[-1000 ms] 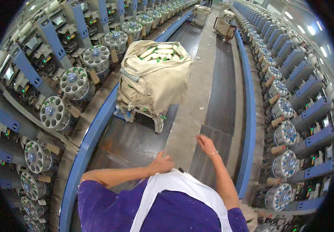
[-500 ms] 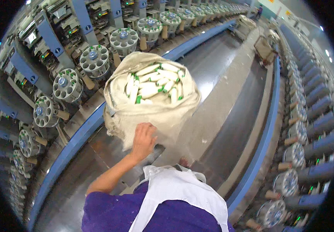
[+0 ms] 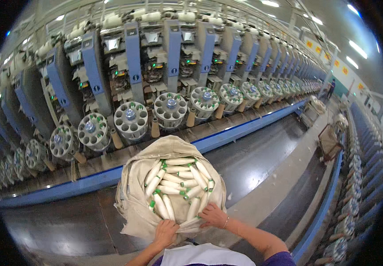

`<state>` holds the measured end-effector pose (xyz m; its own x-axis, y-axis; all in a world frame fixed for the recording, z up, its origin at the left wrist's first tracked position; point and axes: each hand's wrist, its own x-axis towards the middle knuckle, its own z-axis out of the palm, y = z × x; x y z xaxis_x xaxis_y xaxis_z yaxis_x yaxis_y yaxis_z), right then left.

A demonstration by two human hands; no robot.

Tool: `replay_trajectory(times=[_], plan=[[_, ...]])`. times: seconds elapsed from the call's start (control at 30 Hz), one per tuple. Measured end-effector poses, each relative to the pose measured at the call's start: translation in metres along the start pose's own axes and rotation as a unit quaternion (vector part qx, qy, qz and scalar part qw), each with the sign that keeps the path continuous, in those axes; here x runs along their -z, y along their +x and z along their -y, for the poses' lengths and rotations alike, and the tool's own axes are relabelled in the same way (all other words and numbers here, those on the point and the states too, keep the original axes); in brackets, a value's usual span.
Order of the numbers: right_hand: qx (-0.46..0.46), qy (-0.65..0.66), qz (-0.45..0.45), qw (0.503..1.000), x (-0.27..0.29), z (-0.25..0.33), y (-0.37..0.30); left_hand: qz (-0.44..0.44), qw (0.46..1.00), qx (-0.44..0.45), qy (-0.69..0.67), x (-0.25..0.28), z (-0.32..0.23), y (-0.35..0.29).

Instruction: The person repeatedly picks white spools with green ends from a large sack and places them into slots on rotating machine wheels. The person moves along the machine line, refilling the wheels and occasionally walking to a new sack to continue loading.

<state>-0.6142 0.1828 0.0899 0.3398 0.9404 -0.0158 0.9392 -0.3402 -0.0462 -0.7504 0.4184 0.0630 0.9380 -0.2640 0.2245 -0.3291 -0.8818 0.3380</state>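
Clock directions read from the sack mouth, 12 being away from the wearer. Largest item: a long machine row [image 3: 172, 57], spread from 9 through 12 to 2 o'clock. A second machine row [image 3: 351, 217] is seen toward 4. Along the foot of the first, a blue rail [image 3: 253, 127] is passed close by the sack. Dark floor [image 3: 67, 226] is exposed at 8. Round bobbin magazines [image 3: 170, 108] are ranged above the rail; a brown cart [image 3: 330, 142] is noted well apart, at 2.

The cloth sack [image 3: 133, 190] is placed directly before the wearer, mouth open, filled with loose bobbins. The left hand [image 3: 166, 232] is set at 6–7, cloth of the near rim pinched. The right hand [image 3: 213, 216] is set at 4–5, fingers bent onto the same rim; whether a bobbin is also touched cannot be told.

Key relation: one white bobbin [image 3: 168, 207] lies at 12 from the left hand, nearer to it than to the right, long axis 11-to-5, lower end just beside the left fingertips.
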Motion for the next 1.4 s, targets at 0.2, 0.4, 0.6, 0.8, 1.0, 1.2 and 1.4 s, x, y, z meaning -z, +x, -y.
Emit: replay_trajectory(times=[0.2, 0.4, 0.6, 0.8, 1.0, 1.2, 1.4], plan=[[-0.177, 0.106, 0.117, 0.972, 0.049, -0.037, 0.054, -0.178, 0.957, 0.211, -0.093, 0.047, 0.001, 0.075], [0.085, 0.266, -0.158, 0.947, 0.118, -0.034, 0.106, -0.306, 0.902, 0.241, -0.188, 0.180, 0.017, 0.051], [0.066, 0.238, 0.197, 0.949, 0.006, -0.035, 0.070, 0.171, 0.896, 0.377, -0.161, 0.092, 0.011, -0.007], [-0.102, 0.592, 0.193, 0.776, 0.030, -0.074, 0.044, -0.132, 0.892, 0.406, -0.147, 0.058, -0.002, 0.013], [0.099, 0.834, 0.137, 0.526, 0.199, -0.065, 0.047, -0.063, 0.950, 0.285, 0.111, 0.007, 0.067, 0.104], [0.239, 0.887, -0.075, 0.388, 0.257, -0.034, 0.057, -0.013, 0.944, 0.324, 0.061, 0.008, 0.074, 0.145], [0.221, 0.889, -0.138, 0.376, 0.252, -0.029, 0.083, 0.021, 0.991, 0.094, 0.094, 0.010, 0.094, 0.185]])
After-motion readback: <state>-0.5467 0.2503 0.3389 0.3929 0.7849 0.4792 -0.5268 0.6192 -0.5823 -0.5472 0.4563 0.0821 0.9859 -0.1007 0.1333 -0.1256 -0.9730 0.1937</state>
